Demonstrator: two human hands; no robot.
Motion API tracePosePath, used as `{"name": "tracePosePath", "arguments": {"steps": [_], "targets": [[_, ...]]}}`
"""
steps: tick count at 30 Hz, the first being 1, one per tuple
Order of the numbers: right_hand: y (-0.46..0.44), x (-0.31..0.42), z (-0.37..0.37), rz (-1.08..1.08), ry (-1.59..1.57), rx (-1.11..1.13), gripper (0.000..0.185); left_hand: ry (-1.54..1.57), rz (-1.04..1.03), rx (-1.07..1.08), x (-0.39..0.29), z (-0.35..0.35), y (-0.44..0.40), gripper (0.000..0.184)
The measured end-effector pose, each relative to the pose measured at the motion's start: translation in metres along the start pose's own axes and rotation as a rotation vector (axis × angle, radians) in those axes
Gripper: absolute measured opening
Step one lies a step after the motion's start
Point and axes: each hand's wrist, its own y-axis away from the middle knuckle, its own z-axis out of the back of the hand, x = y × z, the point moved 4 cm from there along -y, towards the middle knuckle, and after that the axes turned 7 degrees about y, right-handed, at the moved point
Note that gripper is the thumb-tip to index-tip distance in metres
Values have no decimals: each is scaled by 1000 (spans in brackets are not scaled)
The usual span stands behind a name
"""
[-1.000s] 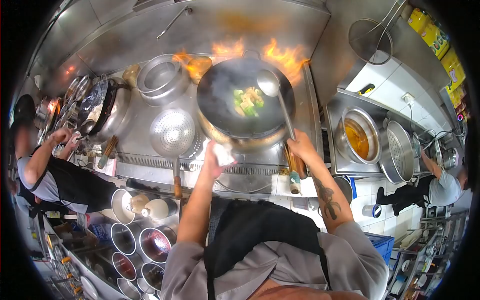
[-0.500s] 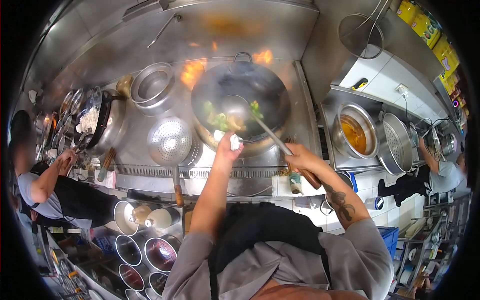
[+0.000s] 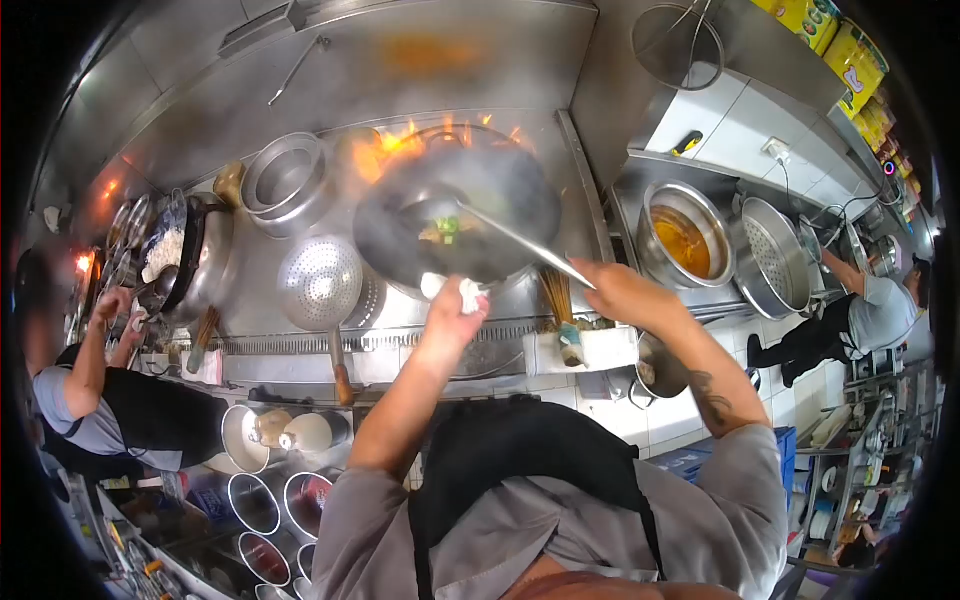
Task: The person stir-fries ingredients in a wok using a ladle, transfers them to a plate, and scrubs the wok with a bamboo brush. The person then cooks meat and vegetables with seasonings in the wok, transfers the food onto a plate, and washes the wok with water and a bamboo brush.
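Observation:
A large dark wok (image 3: pixel 385 240) sits over the burner, blurred by steam and motion. Bits of green vegetable (image 3: pixel 446 228) and some paler pieces lie inside it. At its near rim, my left hand (image 3: pixel 458 312) is closed on a folded white cloth (image 3: pixel 434 285); whether it grips the rim or a handle through the cloth is hidden. My right hand (image 3: pixel 622 294) wraps round the handle of a long metal ladle (image 3: pixel 515 238), whose bowl is inside the wok, hazy behind steam. The ladle's handle end is hidden by my hand and forearm.
Flames (image 3: pixel 385 152) rise behind the wok. Left of it are a perforated skimmer (image 3: pixel 320 278) and stacked metal bowls (image 3: pixel 285 180). A bamboo brush (image 3: pixel 558 300) stands near the front edge. To the right is a pot of orange-brown liquid (image 3: pixel 682 245). Other people work at far left and right.
The view has shifted, so most things sit further left. The flames behind the wok are larger, and the food is gathered in a smaller patch. My right arm reaches out further with the ladle.

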Motion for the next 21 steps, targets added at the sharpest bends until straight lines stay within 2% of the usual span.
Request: {"name": "tracePosePath", "arguments": {"steps": [2,3,4,7,8,10,11,13,15,17,19,21], "targets": [[8,-6,1,-74,-45,167,53,-540,-423,259,-15,50,-76,12],[16,3,6,-108,-77,259,53,-1066,-633,349,-16,14,-20,13],[15,25,21,-227,-83,393,55,-1534,-937,365,-16,-25,42,16],[30,28,29,-47,-88,339,55,-39,62,-27,-5,15,-6,15],[32,13,19,-8,-92,298,57,-38,40,-48,5,-1,22,15],[15,3,5,-104,-24,337,46,-256,-154,198,-4,24,-17,16],[7,-1,-3,-154,8,356,41,-436,-242,223,-8,28,-16,16],[-15,-20,-33,-189,65,256,36,-795,-441,227,-16,34,-12,18],[-24,-23,-38,-181,162,122,31,-100,-36,52,9,91,-48,15],[-23,-13,-33,-112,295,-25,27,-132,73,15,33,123,-17,16],[-17,-2,-10,-68,339,-33,27,-188,88,19,42,112,7,16],[-11,4,-4,-26,344,5,24,-24,88,58,17,83,-9,16]]}}
